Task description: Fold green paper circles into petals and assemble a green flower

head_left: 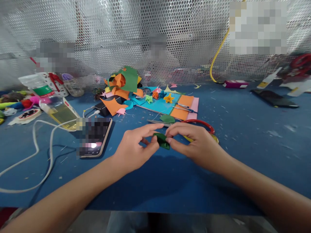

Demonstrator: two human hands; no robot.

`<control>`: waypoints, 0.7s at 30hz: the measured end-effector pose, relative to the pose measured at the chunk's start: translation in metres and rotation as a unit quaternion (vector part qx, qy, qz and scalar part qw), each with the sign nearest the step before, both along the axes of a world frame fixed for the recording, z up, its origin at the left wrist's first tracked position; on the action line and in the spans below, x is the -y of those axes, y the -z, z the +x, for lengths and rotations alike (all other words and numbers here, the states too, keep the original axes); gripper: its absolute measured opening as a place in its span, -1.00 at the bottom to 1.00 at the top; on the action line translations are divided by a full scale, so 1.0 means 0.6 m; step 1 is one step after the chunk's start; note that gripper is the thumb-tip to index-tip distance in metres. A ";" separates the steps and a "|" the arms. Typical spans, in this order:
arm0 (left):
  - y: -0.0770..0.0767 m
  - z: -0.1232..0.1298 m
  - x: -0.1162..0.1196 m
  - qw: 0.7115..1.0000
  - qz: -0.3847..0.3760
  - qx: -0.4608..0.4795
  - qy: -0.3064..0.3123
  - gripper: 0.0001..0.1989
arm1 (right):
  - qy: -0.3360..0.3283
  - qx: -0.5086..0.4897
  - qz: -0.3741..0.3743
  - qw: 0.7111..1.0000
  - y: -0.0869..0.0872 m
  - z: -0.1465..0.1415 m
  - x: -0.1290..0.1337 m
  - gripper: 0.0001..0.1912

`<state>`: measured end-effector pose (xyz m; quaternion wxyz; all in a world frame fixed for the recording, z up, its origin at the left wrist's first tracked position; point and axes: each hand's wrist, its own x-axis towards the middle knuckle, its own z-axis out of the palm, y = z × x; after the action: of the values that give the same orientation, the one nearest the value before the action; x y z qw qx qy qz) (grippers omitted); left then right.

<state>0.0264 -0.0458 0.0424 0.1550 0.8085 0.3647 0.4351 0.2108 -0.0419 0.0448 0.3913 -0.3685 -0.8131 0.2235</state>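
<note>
Between my two hands, a little above the blue table, is a small dark green piece of paper (162,141), curled or folded. My left hand (134,145) pinches its left end between thumb and fingers. On its right end, the thumb and fingertips of my right hand (191,139) are closed. Just beyond my fingers lie scissors with a red handle (206,124), partly hidden by my right hand. A green paper leaf shape (167,118) rests by the scissor blades.
Left of my hands lies a lit phone (97,139), with a white cable (51,152) looping nearby. Farther back are coloured paper sheets (157,103), small paper flowers (168,98), tweezers (186,108) and a heap of paper scraps (121,84). A perforated metal screen (189,42) stands behind.
</note>
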 end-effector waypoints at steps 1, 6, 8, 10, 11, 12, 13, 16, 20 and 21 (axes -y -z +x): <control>-0.001 0.000 0.000 1.000 -0.010 0.005 -0.001 -0.68 | 0.001 -0.001 0.002 1.000 0.001 0.001 -0.001 -0.88; -0.001 0.000 -0.003 0.999 -0.041 0.022 0.000 -0.72 | 0.001 0.001 0.012 1.000 0.006 0.004 -0.006 -0.90; 0.001 -0.001 -0.005 0.998 -0.059 0.026 -0.001 -0.71 | -0.001 0.001 0.017 1.000 0.008 0.003 -0.006 -0.90; 0.002 -0.001 -0.006 0.996 -0.079 0.035 0.001 -0.73 | -0.004 0.002 0.024 1.000 0.008 0.002 -0.006 -0.90; 0.003 -0.001 -0.007 0.995 -0.088 0.040 0.002 -0.75 | -0.006 0.003 0.027 1.000 0.009 0.002 -0.006 -0.90; 0.003 -0.001 -0.007 0.995 -0.094 0.047 -0.001 -0.77 | -0.006 0.005 0.031 0.999 0.009 0.001 -0.006 -0.91; 0.004 0.000 -0.007 0.994 -0.096 0.050 -0.007 -0.79 | -0.006 0.007 0.036 0.999 0.009 0.001 -0.006 -0.91; 0.003 0.000 -0.006 0.995 -0.080 0.054 -0.029 -0.84 | 0.003 0.014 0.048 0.999 0.007 0.003 -0.006 -0.92; -0.002 0.000 -0.005 0.995 -0.063 0.068 -0.031 -0.90 | 0.024 0.016 0.055 0.998 0.002 0.006 -0.003 -0.91; -0.003 0.000 -0.005 0.995 -0.063 0.070 -0.030 -0.90 | 0.027 0.015 0.052 0.998 0.001 0.007 -0.002 -0.90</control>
<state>0.0263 -0.0428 0.0442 0.2176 0.7534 0.4034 0.4715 0.2150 -0.0407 0.0439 0.4033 -0.3726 -0.8195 0.1643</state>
